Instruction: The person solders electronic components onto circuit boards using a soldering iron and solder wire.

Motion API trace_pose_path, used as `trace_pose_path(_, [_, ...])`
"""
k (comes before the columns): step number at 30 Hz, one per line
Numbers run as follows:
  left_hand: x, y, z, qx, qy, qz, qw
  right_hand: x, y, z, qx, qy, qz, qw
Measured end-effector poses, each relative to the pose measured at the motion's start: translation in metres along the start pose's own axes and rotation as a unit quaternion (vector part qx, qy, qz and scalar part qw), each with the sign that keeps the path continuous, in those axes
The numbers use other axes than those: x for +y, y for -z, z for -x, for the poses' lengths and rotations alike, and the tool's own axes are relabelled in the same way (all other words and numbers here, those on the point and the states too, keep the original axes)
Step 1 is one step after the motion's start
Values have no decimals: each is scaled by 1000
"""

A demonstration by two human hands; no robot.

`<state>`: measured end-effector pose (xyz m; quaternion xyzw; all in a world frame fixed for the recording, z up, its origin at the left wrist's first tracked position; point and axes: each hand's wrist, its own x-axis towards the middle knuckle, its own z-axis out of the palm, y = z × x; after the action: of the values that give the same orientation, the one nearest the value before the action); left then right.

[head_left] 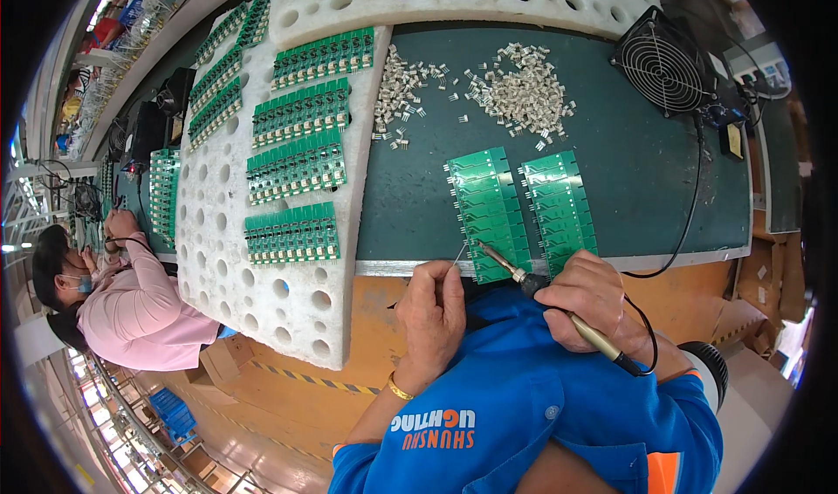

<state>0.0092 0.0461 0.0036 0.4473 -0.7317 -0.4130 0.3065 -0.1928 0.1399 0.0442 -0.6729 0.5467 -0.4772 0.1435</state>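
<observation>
My right hand [589,300] is closed around a soldering iron [597,335], whose metal tip slants down onto the lower part of a green circuit board panel [485,199]. Pinched between the thumb and fingers of my left hand [434,309] is a thin strand of solder wire [459,253]. It rises toward the same panel's lower left, close to the iron's tip. A second green panel [559,199] lies flat just to the right, its lower end partly behind my right hand. Both panels rest near the front edge of the dark green table [637,206].
Several populated circuit panels [297,162] sit on a white foam sheet [209,241] with round holes, at left. Small pinned components lie in two piles [528,92] farther back. A black fan [665,68] stands at back right. A co-worker in pink [131,311] sits at far left.
</observation>
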Motion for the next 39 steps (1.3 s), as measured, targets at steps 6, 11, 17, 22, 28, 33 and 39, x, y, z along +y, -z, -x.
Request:
trace_pose_path(6, [1,-1,-4,7,-30,-17,999,2,-3,-2,12,-12,-6,1000])
trace_pose_path(11, [1,-1,-4,3,-29,-17,999,3,-5,-4,13,-11,-8,1000])
trace_pose_path(17, [2,0,-4,-1,-24,-23,999,3,-5,-5,10,-12,-4,1000])
trace_pose_path(22, [1,0,-4,-1,-35,-32,999,3,-4,-6,3,-17,-4,1000])
trace_pose_path(28, [3,2,-5,-13,-38,-50,998,2,-1,-9,-15,-18,-1,1000])
trace_pose_path(33, [3,0,-6,-4,-40,-38,998,2,-1,-9,-18,-17,-3,1000])
trace_pose_path(39, [7,1,-8,-13,-38,-51,998,3,-1,-8,-20,-16,1,1000])
